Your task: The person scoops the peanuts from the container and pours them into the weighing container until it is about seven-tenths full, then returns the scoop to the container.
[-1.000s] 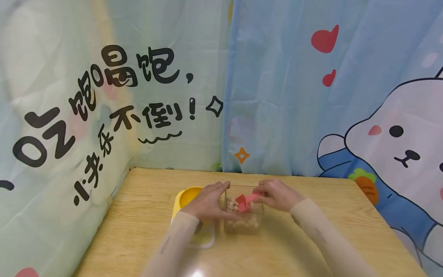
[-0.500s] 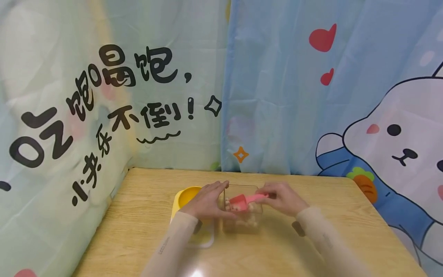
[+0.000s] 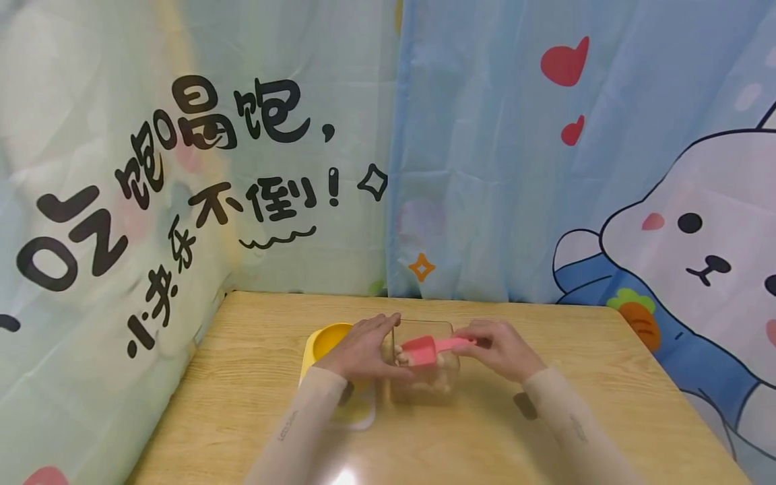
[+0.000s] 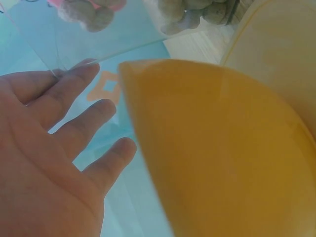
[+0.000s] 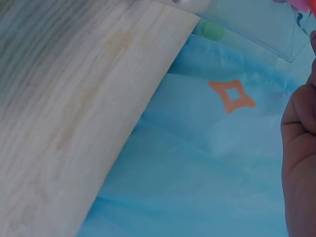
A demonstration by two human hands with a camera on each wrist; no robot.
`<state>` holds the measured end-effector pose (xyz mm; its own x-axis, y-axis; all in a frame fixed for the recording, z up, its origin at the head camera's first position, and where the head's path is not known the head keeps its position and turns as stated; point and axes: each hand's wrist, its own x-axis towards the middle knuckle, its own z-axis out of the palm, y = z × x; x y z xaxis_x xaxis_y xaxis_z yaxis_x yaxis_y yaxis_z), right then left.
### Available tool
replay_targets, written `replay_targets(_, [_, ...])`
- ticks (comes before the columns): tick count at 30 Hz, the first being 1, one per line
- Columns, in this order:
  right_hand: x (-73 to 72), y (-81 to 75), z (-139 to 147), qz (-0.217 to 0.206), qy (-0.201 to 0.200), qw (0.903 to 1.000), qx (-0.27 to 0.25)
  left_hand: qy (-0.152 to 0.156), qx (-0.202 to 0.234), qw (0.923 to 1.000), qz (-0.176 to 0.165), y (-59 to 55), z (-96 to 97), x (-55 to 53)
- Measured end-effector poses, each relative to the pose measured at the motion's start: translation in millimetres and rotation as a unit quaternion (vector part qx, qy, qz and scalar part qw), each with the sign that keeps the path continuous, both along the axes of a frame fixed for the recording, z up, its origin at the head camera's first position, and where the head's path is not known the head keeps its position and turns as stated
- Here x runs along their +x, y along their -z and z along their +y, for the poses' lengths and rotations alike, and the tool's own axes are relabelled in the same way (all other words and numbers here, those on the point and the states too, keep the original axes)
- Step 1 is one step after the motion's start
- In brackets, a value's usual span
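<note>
Scoop [image 3: 419,351], pink, lay within the clear box [image 3: 422,397] on the bench [image 3: 242,404], over pale pieces [image 3: 401,356], its handle [image 3: 451,344] pointing right. The grip of the right hand [image 3: 502,348] pinched that handle. The grip of the left hand [image 3: 362,350] was spread, fingers straight, touching the box's left side. A yellow dish [image 3: 329,337] stood left, partly behind that hand.

Pink scoop [image 3: 419,351] in clear box [image 3: 424,395] of lumps [image 3: 401,357]

Smooth plastic box [image 3: 421,396], plastic scoop [image 3: 419,351]; wood-grain table [image 3: 242,397].
</note>
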<state>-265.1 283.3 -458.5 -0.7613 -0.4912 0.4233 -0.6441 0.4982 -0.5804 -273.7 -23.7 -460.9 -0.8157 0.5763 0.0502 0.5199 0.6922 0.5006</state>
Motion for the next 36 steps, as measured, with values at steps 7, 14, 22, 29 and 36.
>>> replay_targets(7, [5.1,10.7,8,-0.053,0.05,0.9969,-0.029,-0.003,0.003,1.0,-0.005,-0.3,-0.6,-0.5])
replay_targets(14, [9.3,18.2,10,-0.106,0.082,0.9896,-0.054,-0.008,0.009,0.9999,-0.009,0.7,-2.4,-1.6])
replay_targets(22, [11.4,21.3,12,-0.109,0.097,0.9875,-0.059,-0.004,0.005,1.0,-0.005,1.4,-2.2,-0.6])
replay_targets(29, [12.7,21.8,13,-0.106,0.101,0.9872,-0.063,-0.01,0.002,0.9999,0.0,0.4,-4.5,3.3])
replay_targets(36, [14.5,21.8,14,-0.106,0.095,0.9874,-0.069,-0.031,-0.012,0.9994,0.012,-7.9,-22.7,7.1])
